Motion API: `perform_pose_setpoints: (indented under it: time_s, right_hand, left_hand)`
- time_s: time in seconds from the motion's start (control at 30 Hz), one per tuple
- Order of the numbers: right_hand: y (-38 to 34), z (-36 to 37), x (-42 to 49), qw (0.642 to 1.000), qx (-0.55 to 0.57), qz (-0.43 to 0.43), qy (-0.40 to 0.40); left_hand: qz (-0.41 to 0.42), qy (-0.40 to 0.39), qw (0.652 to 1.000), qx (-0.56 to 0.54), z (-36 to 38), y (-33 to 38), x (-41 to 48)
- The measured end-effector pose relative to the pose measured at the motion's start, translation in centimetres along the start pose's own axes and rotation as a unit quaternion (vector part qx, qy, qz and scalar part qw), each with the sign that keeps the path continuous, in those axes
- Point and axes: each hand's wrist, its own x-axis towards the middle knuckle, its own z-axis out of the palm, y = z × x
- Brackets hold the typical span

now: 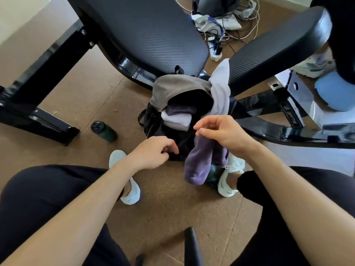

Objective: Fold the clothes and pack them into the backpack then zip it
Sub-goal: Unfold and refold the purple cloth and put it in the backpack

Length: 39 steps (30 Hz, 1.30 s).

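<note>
A black backpack (153, 123) stands open on the floor between my feet and the weight bench. Folded white and purple clothes (177, 117) lie stacked in its mouth. A grey garment (172, 87) drapes over its top, and a pale lavender garment (221, 89) hangs off the bench pad beside it. My right hand (221, 131) pinches a dark purple garment (199, 162), which dangles in front of the bag. My left hand (153, 152) grips the near black edge of the backpack.
Two padded black bench sections (146, 35) rise behind the bag on a metal frame (288, 131). A dark green bottle (104, 131) lies on the cork floor at left. Cables and a power strip (216, 48) sit at the back. Another person's shoe (313, 66) is at right.
</note>
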Motion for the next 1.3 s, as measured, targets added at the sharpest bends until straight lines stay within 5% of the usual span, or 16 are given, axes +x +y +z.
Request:
perform_pose_setpoints:
  time_s: [0.1, 0.33, 0.47, 0.57, 0.73, 1.07, 1.17, 1.3]
  right_hand:
    - [-0.4, 0.2, -0.1, 0.999, -0.011, -0.02, -0.045]
    - [-1.8, 0.6, -0.6, 0.983, 0.059, -0.058, -0.165]
    - [-1.9, 0.5, -0.5, 0.98, 0.079, -0.066, -0.173]
    - [-1.1, 0.3, 0.1, 0.989, -0.045, -0.054, -0.131]
    - [0.5, 0.3, 0.9, 0.95, -0.287, -0.041, -0.114]
    - [-0.2, 0.2, 0.7, 0.953, -0.267, -0.14, -0.029]
    - [0.1, -0.1, 0.9, 0.952, -0.266, -0.148, 0.032]
    - [-0.1, -0.8, 0.9, 0.947, -0.247, -0.158, 0.136]
  left_hand:
    - [-0.011, 0.086, 0.99, -0.107, 0.3, 0.7, 0.8]
    - [0.06, -0.025, 0.952, -0.298, 2.2, 3.0, 1.4]
    - [0.091, -0.007, 0.94, -0.328, 1.7, 3.6, 1.4]
    - [0.075, 0.101, 0.955, -0.269, 1.3, 3.0, 1.6]
    - [0.09, 0.217, 0.957, -0.169, 0.6, 2.0, 1.7]
    - [0.072, 0.036, 0.996, -0.029, 0.7, 0.6, 1.7]
    - [0.067, -0.055, 0.996, -0.033, 0.7, 0.7, 1.5]
    - [0.044, -0.081, 0.996, 0.01, 1.1, 0.3, 1.5]
